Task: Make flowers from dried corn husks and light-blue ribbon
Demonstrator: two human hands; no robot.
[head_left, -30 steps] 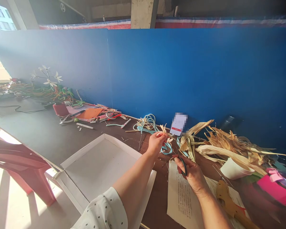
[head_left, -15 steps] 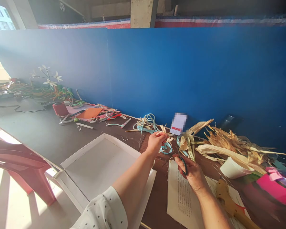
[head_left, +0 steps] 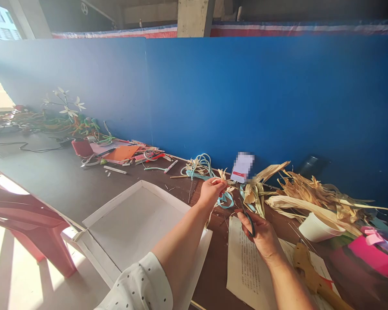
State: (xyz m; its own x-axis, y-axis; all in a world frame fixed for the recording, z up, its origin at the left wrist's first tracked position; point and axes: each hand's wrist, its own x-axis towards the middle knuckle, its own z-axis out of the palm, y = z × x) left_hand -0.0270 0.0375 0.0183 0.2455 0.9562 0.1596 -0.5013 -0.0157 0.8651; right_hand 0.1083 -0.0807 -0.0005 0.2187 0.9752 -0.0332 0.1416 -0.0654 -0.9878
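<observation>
My left hand [head_left: 213, 191] is closed in a pinch on a small corn husk flower [head_left: 222, 174], whose pale pointed petals stick up above the fingers. A little lower and to the right, my right hand [head_left: 258, 232] is wrapped round a pair of scissors [head_left: 250, 224]. Their black handle shows at the thumb, and the blades point up and away from me, close to the left hand. Behind the hands lie loops of light blue ribbon [head_left: 226, 200] and dried corn husks [head_left: 255, 193]. Printed paper [head_left: 242, 258] lies under the right hand.
A shallow white box lid [head_left: 139, 187] lies to the left. At the right are a yellow glue gun [head_left: 305, 267], a white cup [head_left: 320, 227], a husk pile [head_left: 310, 189] and a pink container [head_left: 375, 254]. A blue partition [head_left: 261, 94] stands behind the table; a red chair [head_left: 42, 228] is at left.
Almost nothing differs. Both hands keep nearly the same place, the left on the husk flower and the right on the scissors.
</observation>
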